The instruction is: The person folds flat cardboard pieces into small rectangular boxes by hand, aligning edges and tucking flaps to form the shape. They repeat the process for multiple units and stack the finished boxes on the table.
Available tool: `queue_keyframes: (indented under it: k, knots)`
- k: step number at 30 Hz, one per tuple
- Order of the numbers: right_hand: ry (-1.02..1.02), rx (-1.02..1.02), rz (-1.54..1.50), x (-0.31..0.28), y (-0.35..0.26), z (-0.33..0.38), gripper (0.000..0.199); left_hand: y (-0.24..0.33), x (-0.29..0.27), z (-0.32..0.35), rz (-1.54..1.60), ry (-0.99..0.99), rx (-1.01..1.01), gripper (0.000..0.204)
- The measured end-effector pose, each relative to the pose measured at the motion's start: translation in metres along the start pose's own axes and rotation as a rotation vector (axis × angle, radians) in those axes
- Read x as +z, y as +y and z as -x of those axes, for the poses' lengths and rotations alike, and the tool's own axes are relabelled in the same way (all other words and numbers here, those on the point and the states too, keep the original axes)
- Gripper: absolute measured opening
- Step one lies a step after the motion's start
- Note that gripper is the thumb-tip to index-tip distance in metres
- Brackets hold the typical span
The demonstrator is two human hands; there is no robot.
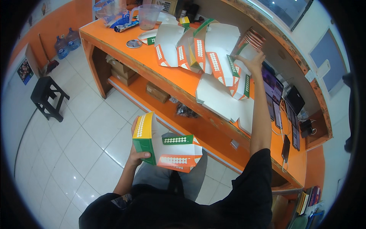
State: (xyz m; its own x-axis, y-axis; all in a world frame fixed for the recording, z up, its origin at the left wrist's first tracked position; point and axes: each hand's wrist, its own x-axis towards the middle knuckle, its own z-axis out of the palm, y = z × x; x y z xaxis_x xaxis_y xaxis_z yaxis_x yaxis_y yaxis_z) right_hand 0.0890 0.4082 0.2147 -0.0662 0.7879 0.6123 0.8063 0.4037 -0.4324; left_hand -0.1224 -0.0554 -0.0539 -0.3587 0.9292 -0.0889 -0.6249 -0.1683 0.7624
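My left hand [137,152] grips an open, partly folded food carton [152,141] over my lap. Its panels are yellow, green and orange with white patterned strips, and its inside is white. Stretched toward the back of the counter, my right hand [253,63] has its thumb and fingers around the edge of another carton [246,53]. That carton stands at the right end of a cluster of similar open cartons [198,49], leaning into one another. Flat white carton blanks [219,99] lie at the counter's front edge, below the cluster.
The orange counter [110,38] also bears a clear measuring jug [148,17], a round metal lid [134,44], a phone [286,149] and tablets [272,86] with cables. Cardboard boxes [122,70] sit on the shelf underneath. A black stool [49,95] stands on the tiled floor at left.
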Motion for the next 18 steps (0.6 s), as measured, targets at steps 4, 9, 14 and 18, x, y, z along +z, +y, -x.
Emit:
queue_keyframes:
  k: [4,9,14,18]
  knots:
    - [0.286,-0.200,-0.236,-0.036,-0.010,0.005,0.111,0.012,0.027,-0.001,0.000,-0.013,-0.020,0.124]
    - [0.530,-0.478,-0.549,-0.132,-0.036,0.061,0.094,0.010,0.041,-0.017,-0.043,-0.031,0.109,0.097]
    - [0.197,-0.378,-1.003,-0.195,-0.042,0.200,0.087,0.004,0.043,-0.039,-0.134,-0.166,0.077,0.103]
    - [-0.303,-0.321,-1.114,-0.159,-0.048,0.285,0.097,0.001,0.080,-0.047,0.041,-0.454,-0.009,0.120]
